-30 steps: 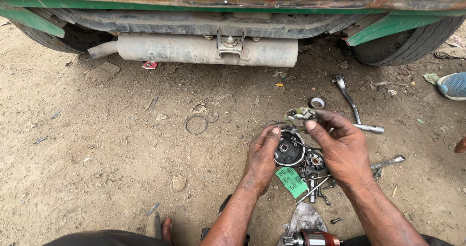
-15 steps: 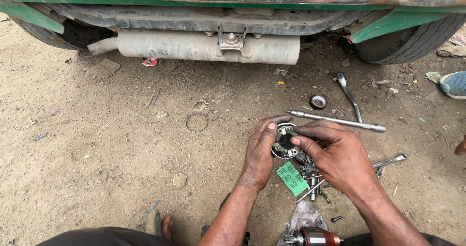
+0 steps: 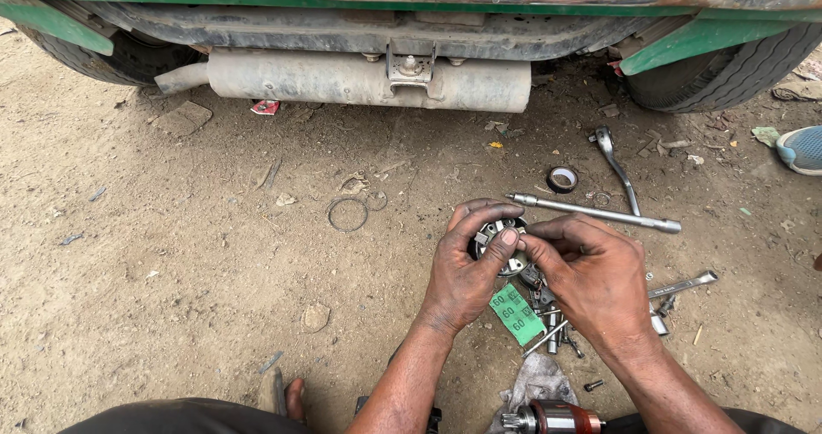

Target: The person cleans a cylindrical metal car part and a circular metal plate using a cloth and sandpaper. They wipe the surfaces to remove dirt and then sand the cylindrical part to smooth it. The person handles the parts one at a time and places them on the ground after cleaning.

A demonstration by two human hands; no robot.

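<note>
Vs a second ago: both hands now closed in together around the part, which sits higher off the pile; right hand earlier was spread near the socket extension bar, now pulled back onto the part. View also nudged closer to the vehicle.

Left to right: flat stone (image 3: 183, 117) far left on the dirt ground (image 3: 154, 254) under the muffler (image 3: 360, 79); red scrap (image 3: 265, 106) beside it. Wire ring (image 3: 348, 214) mid-ground, left of the hands. Left hand (image 3: 467, 271) cups the round metal component (image 3: 501, 239) from the left, thumb pressing its face, fingers curled over the top. Right hand (image 3: 591, 276) pinches the same component from the right, fingertips together at its edge. Below them a green paper label (image 3: 516, 313) and loose bolts (image 3: 552, 327); rag (image 3: 535, 378) and a copper-wound armature (image 3: 548, 419) at the bottom edge. Behind the hands: tape roll (image 3: 562, 179), long extension bar (image 3: 595, 214), ratchet handle (image 3: 618, 167). Wrench (image 3: 685, 284) right of the right hand. Blue shoe (image 3: 802, 149) at far right edge.

Outdoors, dry packed dirt, rear of a green-trimmed vehicle, tyre (image 3: 728, 70) at right.
</note>
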